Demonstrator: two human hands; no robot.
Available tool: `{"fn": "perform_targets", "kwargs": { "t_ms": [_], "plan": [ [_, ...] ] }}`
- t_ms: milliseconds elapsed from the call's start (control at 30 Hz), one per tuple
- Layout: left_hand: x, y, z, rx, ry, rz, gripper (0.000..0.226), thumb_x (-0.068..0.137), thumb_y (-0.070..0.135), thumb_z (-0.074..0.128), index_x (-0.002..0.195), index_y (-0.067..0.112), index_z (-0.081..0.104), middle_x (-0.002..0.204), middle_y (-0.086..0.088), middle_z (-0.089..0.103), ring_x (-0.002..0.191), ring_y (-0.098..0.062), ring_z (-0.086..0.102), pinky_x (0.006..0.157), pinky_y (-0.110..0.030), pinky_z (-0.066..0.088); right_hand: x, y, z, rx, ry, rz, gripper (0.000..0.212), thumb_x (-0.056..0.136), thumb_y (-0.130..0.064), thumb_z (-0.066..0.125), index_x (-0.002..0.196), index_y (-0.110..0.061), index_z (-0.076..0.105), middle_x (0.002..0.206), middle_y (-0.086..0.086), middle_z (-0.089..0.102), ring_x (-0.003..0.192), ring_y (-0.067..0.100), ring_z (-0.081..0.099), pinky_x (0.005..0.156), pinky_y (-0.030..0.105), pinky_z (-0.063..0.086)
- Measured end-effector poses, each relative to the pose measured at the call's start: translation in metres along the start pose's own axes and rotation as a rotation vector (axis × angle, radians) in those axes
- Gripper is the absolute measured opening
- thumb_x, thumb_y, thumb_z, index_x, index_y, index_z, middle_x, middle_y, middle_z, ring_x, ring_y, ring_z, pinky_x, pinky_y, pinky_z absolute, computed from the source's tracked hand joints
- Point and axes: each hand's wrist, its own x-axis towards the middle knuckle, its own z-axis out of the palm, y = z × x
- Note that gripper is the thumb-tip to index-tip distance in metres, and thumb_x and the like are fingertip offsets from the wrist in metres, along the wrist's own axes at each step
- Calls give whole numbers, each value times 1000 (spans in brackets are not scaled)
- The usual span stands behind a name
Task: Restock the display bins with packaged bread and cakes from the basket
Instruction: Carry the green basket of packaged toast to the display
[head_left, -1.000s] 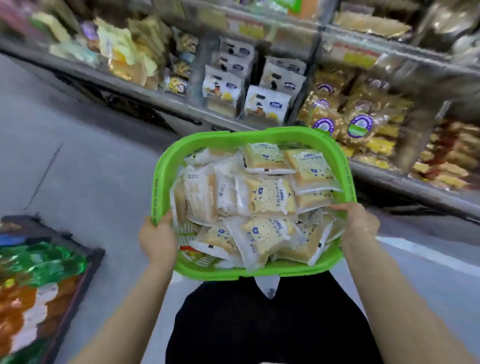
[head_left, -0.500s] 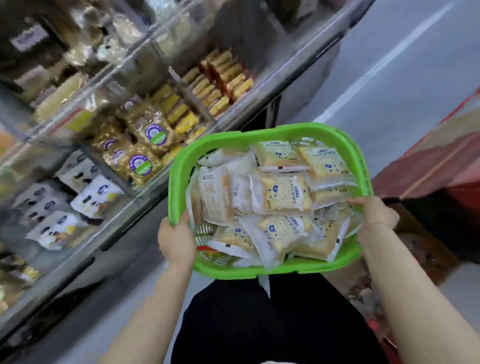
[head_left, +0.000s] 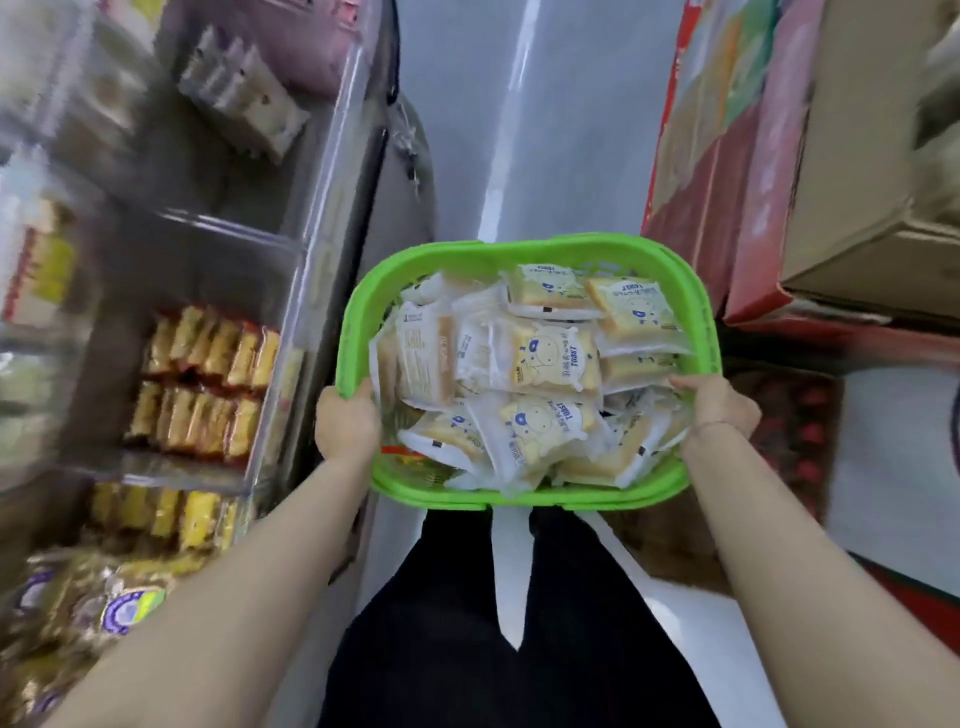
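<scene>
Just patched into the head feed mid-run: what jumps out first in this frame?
The bright green basket dominates the centre, heaped with white-and-yellow toast packets. The left hand and right hand grip its rim on either side. Display bins of yellow wrapped cakes run down the left, blurred, and stacked cardboard boxes fill the upper right.

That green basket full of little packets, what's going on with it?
A person is carrying the green plastic basket with both hands, the left hand and the right hand each gripping a side rim. It is piled with clear-wrapped toast packets. Clear display bins of wrapped cakes run along the left. Nothing is being taken out of the basket yet.
</scene>
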Motion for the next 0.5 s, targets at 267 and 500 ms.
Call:
{"fn": "perform_targets", "kwargs": {
  "t_ms": [267, 500],
  "plan": [
    [136, 59, 119, 197, -32, 115, 39, 92, 42, 51, 107, 7, 53, 111, -15, 60, 106, -37, 56, 82, -39, 40, 92, 6, 109, 118, 58, 84, 28, 49, -16, 81, 60, -14, 56, 65, -3, 57, 56, 15, 54, 59, 29, 46],
    [252, 31, 266, 184, 65, 251, 40, 90, 43, 53, 106, 7, 56, 110, -15, 61, 103, -39, 57, 84, -41, 41, 231, 53, 218, 223, 66, 71, 21, 57, -6, 79, 57, -12, 59, 81, 2, 62, 74, 21, 57, 65, 27, 47]
  ]
}}
